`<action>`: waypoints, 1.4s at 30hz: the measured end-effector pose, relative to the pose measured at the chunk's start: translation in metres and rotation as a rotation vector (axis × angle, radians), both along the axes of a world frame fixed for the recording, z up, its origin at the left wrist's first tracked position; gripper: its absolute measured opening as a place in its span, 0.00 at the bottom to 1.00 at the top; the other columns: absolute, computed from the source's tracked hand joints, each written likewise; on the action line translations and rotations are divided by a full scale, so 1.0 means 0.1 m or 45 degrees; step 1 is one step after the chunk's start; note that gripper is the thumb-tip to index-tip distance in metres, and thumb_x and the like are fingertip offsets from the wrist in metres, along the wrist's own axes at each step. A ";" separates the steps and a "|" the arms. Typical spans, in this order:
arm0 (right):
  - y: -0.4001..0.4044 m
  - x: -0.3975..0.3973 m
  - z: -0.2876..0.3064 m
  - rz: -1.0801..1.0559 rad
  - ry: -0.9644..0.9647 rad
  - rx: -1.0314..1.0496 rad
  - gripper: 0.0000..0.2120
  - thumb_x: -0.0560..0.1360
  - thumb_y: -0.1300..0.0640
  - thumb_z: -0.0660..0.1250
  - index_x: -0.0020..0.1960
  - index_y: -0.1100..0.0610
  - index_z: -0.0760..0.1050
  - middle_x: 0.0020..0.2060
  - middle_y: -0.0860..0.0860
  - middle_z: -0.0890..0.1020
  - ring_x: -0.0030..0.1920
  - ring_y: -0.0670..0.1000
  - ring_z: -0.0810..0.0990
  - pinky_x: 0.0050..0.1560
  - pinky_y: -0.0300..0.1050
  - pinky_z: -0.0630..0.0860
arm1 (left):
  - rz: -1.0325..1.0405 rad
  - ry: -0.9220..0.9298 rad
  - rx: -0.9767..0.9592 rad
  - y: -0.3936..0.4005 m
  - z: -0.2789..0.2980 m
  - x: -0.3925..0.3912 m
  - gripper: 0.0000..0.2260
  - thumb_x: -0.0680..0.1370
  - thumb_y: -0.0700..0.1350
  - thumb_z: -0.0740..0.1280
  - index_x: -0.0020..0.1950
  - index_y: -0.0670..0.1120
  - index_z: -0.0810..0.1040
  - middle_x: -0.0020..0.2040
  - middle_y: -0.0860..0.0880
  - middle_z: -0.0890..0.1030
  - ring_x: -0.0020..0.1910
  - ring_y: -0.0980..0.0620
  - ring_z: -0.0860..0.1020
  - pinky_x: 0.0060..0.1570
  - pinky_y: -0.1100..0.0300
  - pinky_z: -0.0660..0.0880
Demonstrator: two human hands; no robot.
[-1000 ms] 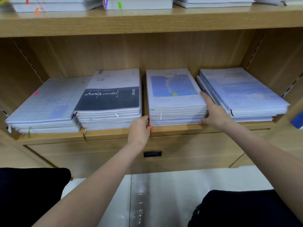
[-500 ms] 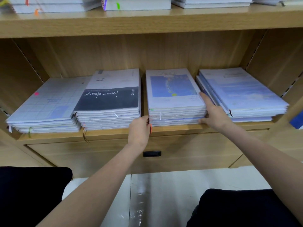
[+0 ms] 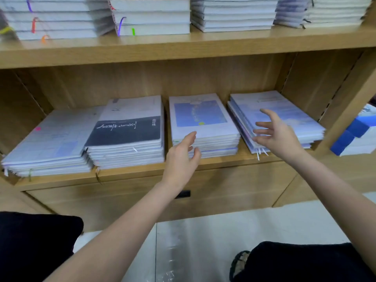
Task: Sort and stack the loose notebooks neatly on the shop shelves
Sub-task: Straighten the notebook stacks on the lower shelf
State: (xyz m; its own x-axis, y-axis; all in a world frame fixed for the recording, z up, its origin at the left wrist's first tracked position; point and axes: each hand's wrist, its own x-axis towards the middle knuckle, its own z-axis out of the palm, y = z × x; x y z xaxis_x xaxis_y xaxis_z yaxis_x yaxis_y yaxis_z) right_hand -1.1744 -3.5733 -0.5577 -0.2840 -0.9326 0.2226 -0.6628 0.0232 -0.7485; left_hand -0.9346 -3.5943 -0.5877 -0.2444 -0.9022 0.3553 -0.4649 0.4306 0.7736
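Head view: wooden shelf unit [image 3: 183, 51] fills the frame, with a lower shelf board [image 3: 142, 171] carrying four stacks of notebooks side by side and an upper shelf holding further stacks [image 3: 150, 17], their edges marked with coloured ribbons. Below the lower board sits a drawer front with a dark handle [image 3: 184, 193]. Pale floor [image 3: 223, 231] lies beneath.

Lower shelf, left to right: grid-cover stack [image 3: 48, 143], angled, its right edge tucked under the next pile; dark-band stack [image 3: 130, 135], top cover white with a black band and white script; blue-picture stack [image 3: 201, 123], squared up, a narrow gap on either side; pale-blue stack [image 3: 284, 117], skewed, its lower books fanned out toward the left and white ribbons hanging over the shelf edge. Blue and white boxes [image 3: 354, 135] sit past the right upright.

Left hand [image 3: 181, 157] is at the front left corner of the blue-picture stack, fingers [image 3: 191, 137] straight and relaxed, gripping nothing; contact with the stack edge cannot be told. Right hand [image 3: 278, 137] is raised in front of the pale-blue stack, fingers spread wide, holding nothing. Both hands blurred.
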 end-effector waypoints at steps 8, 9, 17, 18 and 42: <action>0.27 -0.71 0.05 -0.217 0.241 0.123 0.41 0.70 0.63 0.73 0.75 0.56 0.53 0.72 0.57 0.65 0.71 0.57 0.64 0.65 0.49 0.64 | -0.453 -0.309 0.134 0.01 0.08 -0.91 0.31 0.77 0.38 0.62 0.77 0.49 0.51 0.74 0.47 0.61 0.72 0.49 0.63 0.67 0.60 0.61; 0.28 -0.82 0.02 -0.225 0.304 0.152 0.41 0.70 0.62 0.73 0.75 0.56 0.54 0.72 0.57 0.64 0.71 0.58 0.64 0.65 0.49 0.64 | -0.462 -0.304 0.152 -0.01 0.06 -1.04 0.32 0.77 0.38 0.63 0.76 0.51 0.52 0.73 0.46 0.62 0.70 0.48 0.65 0.64 0.60 0.63; 0.22 -1.27 -0.32 -0.406 0.334 0.270 0.40 0.69 0.65 0.72 0.75 0.57 0.56 0.69 0.61 0.62 0.67 0.65 0.64 0.65 0.55 0.64 | -0.347 -0.295 0.373 -0.25 -0.26 -1.65 0.39 0.75 0.36 0.67 0.76 0.55 0.47 0.57 0.42 0.72 0.51 0.43 0.75 0.42 0.59 0.66; 0.20 -1.27 -0.35 -0.430 0.339 0.258 0.40 0.69 0.66 0.71 0.75 0.57 0.56 0.70 0.61 0.60 0.67 0.65 0.63 0.65 0.55 0.63 | -0.315 -0.310 0.324 -0.27 -0.29 -1.68 0.39 0.75 0.36 0.67 0.76 0.56 0.46 0.53 0.43 0.72 0.46 0.45 0.75 0.40 0.59 0.66; 0.17 -1.25 -0.68 -0.527 -0.411 -0.039 0.34 0.72 0.67 0.69 0.73 0.58 0.57 0.65 0.52 0.70 0.65 0.52 0.71 0.66 0.49 0.69 | 0.096 -0.062 0.250 -0.29 -0.63 -1.76 0.30 0.79 0.37 0.62 0.77 0.50 0.53 0.59 0.44 0.78 0.56 0.47 0.76 0.55 0.58 0.71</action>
State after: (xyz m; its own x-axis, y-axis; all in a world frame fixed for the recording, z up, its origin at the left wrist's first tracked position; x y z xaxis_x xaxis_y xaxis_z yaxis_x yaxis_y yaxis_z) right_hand -1.2998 -3.5567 -0.6262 -0.6860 -0.7222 0.0885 -0.3384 0.2090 -0.9175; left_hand -1.1109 -3.6230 -0.6509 -0.1862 -0.9694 0.1602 -0.5287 0.2363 0.8153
